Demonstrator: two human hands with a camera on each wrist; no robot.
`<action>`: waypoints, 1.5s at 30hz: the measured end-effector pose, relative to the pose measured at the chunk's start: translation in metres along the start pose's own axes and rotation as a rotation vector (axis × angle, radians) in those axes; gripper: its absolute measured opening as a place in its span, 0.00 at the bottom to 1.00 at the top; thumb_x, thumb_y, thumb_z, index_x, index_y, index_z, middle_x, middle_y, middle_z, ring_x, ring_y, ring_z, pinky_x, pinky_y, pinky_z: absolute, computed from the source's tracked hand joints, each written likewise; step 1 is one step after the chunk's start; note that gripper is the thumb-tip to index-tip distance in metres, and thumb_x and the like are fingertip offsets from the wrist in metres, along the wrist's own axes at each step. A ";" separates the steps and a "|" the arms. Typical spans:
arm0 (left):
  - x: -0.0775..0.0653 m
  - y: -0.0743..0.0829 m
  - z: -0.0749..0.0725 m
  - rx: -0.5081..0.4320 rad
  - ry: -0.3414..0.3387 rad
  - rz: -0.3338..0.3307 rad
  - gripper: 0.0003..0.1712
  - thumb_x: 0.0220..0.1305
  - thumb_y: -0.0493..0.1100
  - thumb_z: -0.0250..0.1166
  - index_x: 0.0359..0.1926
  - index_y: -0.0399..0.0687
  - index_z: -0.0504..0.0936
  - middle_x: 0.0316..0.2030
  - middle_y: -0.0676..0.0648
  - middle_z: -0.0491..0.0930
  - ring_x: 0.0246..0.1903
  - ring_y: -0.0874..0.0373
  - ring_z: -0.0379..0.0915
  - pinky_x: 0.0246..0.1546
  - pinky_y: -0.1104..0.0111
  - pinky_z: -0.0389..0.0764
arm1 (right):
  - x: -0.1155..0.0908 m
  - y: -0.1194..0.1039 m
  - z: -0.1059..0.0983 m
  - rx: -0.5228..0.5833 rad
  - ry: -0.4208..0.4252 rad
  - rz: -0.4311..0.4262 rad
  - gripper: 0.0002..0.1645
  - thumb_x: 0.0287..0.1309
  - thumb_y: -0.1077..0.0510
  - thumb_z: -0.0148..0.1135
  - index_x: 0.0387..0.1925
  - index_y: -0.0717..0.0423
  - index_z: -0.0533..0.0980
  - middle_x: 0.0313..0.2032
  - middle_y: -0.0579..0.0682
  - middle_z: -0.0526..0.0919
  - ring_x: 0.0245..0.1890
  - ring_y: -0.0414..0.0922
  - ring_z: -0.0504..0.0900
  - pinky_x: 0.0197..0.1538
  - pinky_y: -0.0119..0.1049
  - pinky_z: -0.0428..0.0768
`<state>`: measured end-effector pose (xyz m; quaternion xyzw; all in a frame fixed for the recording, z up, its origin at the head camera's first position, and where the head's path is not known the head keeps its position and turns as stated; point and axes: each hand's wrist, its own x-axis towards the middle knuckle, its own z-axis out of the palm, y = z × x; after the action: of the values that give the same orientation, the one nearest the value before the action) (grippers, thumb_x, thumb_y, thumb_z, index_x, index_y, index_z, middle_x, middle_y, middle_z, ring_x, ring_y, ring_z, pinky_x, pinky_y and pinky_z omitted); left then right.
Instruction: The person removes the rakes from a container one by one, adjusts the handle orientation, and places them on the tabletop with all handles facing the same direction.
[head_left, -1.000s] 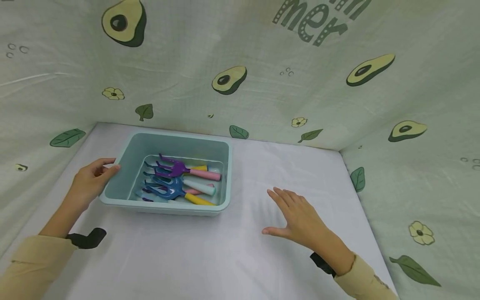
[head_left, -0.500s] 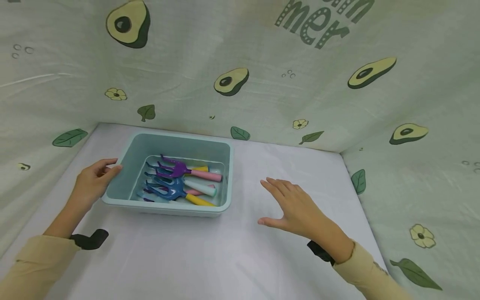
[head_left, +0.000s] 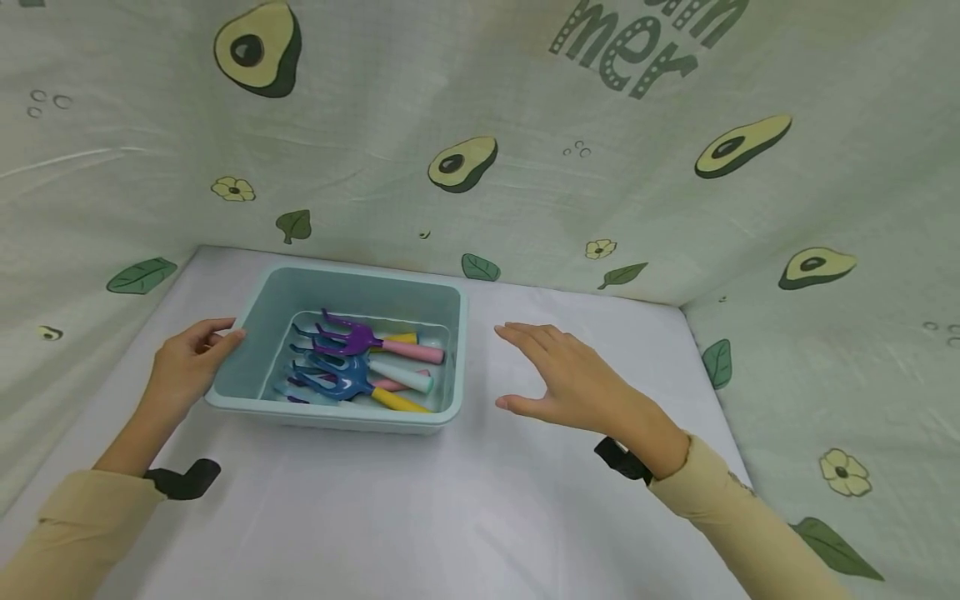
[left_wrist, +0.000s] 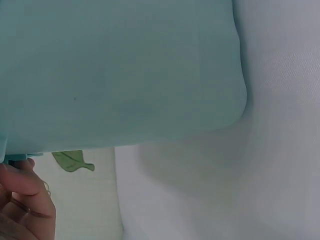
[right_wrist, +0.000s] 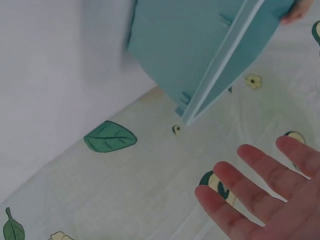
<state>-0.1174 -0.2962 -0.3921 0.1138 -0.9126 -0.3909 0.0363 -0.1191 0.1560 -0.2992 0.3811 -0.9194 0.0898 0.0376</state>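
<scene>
A pale blue-green plastic bin [head_left: 337, 421] stands on the white tabletop, left of centre. My left hand [head_left: 182, 362] pinches its left rim between thumb and fingers; the left wrist view shows those curled fingers [left_wrist: 37, 192] at the edge. Inside lie several small garden hand forks, heaped together: a purple rake with a pink handle [head_left: 412, 349], a blue fork with a mint handle [head_left: 401, 375] and a blue fork with a yellow handle [head_left: 397, 401] on top. Others underneath are partly hidden. To the right of the bin, my right hand [head_left: 577, 379] hovers with spread, straight fingers, holding nothing.
A cloth printed with avocados and leaves [head_left: 360, 183] rises behind the table and along both sides. The white tabletop [head_left: 420, 517] stretches in front and to the right of the bin. Each wrist wears a black strap [head_left: 183, 481].
My right hand has moved left and farther from me, closer to the bin's right side. My left hand keeps its hold on the rim, and the bin and forks stay put.
</scene>
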 end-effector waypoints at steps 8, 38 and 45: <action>0.001 0.001 0.000 -0.006 -0.002 -0.018 0.35 0.67 0.59 0.50 0.61 0.35 0.67 0.40 0.38 0.72 0.27 0.66 0.65 0.22 0.80 0.71 | 0.027 -0.008 -0.012 0.070 -0.074 0.046 0.47 0.52 0.33 0.59 0.68 0.49 0.59 0.64 0.44 0.66 0.62 0.45 0.67 0.61 0.47 0.68; -0.006 0.000 0.002 -0.038 0.033 -0.062 0.38 0.64 0.63 0.50 0.61 0.37 0.69 0.42 0.40 0.72 0.35 0.54 0.69 0.25 0.87 0.68 | 0.132 -0.033 0.018 0.369 -0.298 0.082 0.45 0.51 0.35 0.61 0.67 0.50 0.61 0.64 0.46 0.68 0.64 0.41 0.65 0.64 0.39 0.66; -0.003 -0.004 0.004 -0.055 0.045 -0.085 0.37 0.63 0.63 0.52 0.60 0.38 0.70 0.38 0.45 0.72 0.32 0.60 0.68 0.24 0.85 0.70 | 0.151 -0.033 0.031 0.392 -0.301 0.068 0.44 0.51 0.36 0.62 0.65 0.50 0.63 0.61 0.47 0.72 0.61 0.42 0.69 0.61 0.37 0.69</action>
<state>-0.1146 -0.2955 -0.3972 0.1603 -0.8949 -0.4141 0.0435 -0.2020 0.0225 -0.3047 0.3591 -0.8919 0.2098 -0.1776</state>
